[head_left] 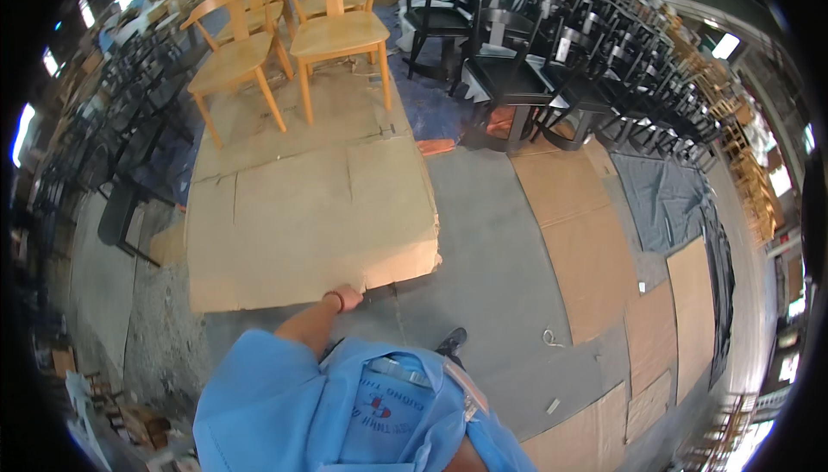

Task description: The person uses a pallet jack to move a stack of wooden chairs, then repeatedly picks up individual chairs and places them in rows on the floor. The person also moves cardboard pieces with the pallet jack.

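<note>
My left hand (348, 297), with a reddish band at its wrist, is closed at the near edge of a large tan cardboard sheet (302, 204). Part of the fingers is hidden at that edge. Creases and a short slit run across the sheet, and its near right corner is ragged. On the sheet's far part stand several light wooden chairs, among them one with a curved back (341, 36) and another to its left (233, 62). Of my right arm only a bare bit (466, 457) shows at the lower edge; the right hand is out of the picture.
Rows of black chairs (509, 79) crowd the far right, and more dark chairs (129, 204) stand at left. Flat cardboard pieces (578, 239) and a dark cloth (660, 196) lie on the grey floor at right. My dark shoe (452, 341) is beside the sheet's near side.
</note>
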`<state>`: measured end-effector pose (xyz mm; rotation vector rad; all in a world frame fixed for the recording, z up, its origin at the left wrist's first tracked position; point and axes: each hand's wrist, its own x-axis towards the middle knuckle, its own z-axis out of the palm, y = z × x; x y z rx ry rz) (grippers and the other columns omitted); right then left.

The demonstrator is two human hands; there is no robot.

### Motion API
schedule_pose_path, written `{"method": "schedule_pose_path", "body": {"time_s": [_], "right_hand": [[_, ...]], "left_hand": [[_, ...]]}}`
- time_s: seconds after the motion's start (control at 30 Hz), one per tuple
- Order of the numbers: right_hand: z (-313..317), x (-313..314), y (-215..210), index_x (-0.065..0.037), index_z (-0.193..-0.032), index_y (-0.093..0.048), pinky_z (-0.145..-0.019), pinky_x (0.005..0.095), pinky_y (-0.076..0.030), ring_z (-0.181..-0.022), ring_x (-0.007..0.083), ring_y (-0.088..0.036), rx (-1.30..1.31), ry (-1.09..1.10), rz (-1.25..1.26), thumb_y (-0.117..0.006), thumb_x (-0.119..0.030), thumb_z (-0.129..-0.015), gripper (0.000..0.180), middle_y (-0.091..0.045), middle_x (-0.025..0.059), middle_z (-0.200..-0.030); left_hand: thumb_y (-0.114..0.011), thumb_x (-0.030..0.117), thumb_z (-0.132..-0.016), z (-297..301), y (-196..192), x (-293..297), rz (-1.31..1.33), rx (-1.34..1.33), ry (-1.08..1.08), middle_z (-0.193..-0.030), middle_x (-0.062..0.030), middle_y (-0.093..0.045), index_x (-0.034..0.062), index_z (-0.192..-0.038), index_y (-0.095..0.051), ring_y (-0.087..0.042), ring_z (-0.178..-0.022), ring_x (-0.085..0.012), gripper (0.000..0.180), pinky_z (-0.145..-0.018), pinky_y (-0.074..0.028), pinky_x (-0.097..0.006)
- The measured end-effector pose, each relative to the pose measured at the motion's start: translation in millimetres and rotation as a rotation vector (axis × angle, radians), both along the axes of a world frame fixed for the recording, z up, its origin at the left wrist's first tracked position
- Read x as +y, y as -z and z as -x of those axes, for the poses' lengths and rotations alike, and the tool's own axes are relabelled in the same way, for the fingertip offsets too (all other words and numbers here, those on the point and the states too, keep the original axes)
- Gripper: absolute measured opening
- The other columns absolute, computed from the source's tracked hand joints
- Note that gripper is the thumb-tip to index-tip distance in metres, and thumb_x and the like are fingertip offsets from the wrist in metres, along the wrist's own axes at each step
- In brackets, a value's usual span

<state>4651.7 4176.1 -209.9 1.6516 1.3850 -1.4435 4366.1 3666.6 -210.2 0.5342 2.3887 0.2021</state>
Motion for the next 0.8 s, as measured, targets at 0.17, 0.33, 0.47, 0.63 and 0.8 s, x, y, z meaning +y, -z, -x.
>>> {"method": "schedule_pose_path", "body": {"time_s": [0.17,0.33,0.47,0.63,0.8], "right_hand": [[168.7,116.2,-6.8,-0.004,-0.110,-0.057,-0.060,0.0411,-0.046,-0.073,0.0262,-0.056,0.109,-0.122,-0.031,-0.053,-0.015,-0.084,0.029,-0.059,0.0109,-0.089],[387.1,123.8,-28.9,-0.003,-0.114,-0.055,-0.070,0.0390,-0.051,-0.085,0.0271,-0.061,0.409,-0.446,-0.111,-0.051,-0.016,-0.088,0.029,-0.060,0.0133,-0.102],[539.8,75.7,-33.8,-0.002,-0.124,-0.051,-0.073,0.0397,-0.052,-0.091,0.0275,-0.062,0.511,-0.689,-0.043,-0.053,-0.018,-0.088,0.040,-0.061,0.0136,-0.106],[669.7,-5.3,-36.3,-0.006,-0.129,-0.050,-0.074,0.0361,-0.052,-0.097,0.0260,-0.062,0.403,-1.154,0.052,-0.052,-0.020,-0.088,0.043,-0.062,0.0124,-0.113],[757.5,-55.3,-42.1,-0.010,-0.126,-0.053,-0.074,0.0361,-0.051,-0.099,0.0245,-0.060,0.290,-1.351,0.099,-0.054,-0.025,-0.089,0.039,-0.062,0.0078,-0.112]], "left_hand": [[-0.050,0.022,-0.082,61.0,-24.6,38.5,-0.125,0.128,-0.251,-0.083,-0.0139,-0.068,0.0027,-0.090,-0.067,-0.065,-0.075,-0.0264,0.027,-0.068,-0.050,-0.039],[-0.055,0.022,-0.080,104.3,-27.6,92.2,-0.414,-0.185,-1.018,-0.087,-0.0154,-0.065,0.0017,-0.092,-0.064,-0.063,-0.076,-0.0283,0.025,-0.068,-0.051,-0.039],[-0.062,0.014,-0.070,141.3,-20.7,110.6,-0.081,0.029,-0.257,-0.091,-0.0164,-0.066,0.0064,-0.091,-0.067,-0.064,-0.089,-0.0347,0.023,-0.078,-0.050,-0.043],[-0.069,0.016,-0.068,172.8,9.9,113.9,-0.143,-0.318,-0.758,-0.097,-0.0126,-0.068,0.0061,-0.098,-0.065,-0.066,-0.086,-0.0292,0.032,-0.073,-0.052,-0.040],[-0.053,0.024,-0.087,230.0,-7.8,75.2,-0.129,0.057,-0.552,-0.094,-0.0092,-0.068,0.0028,-0.102,-0.065,-0.066,-0.078,-0.0238,0.029,-0.063,-0.052,-0.038]]}}
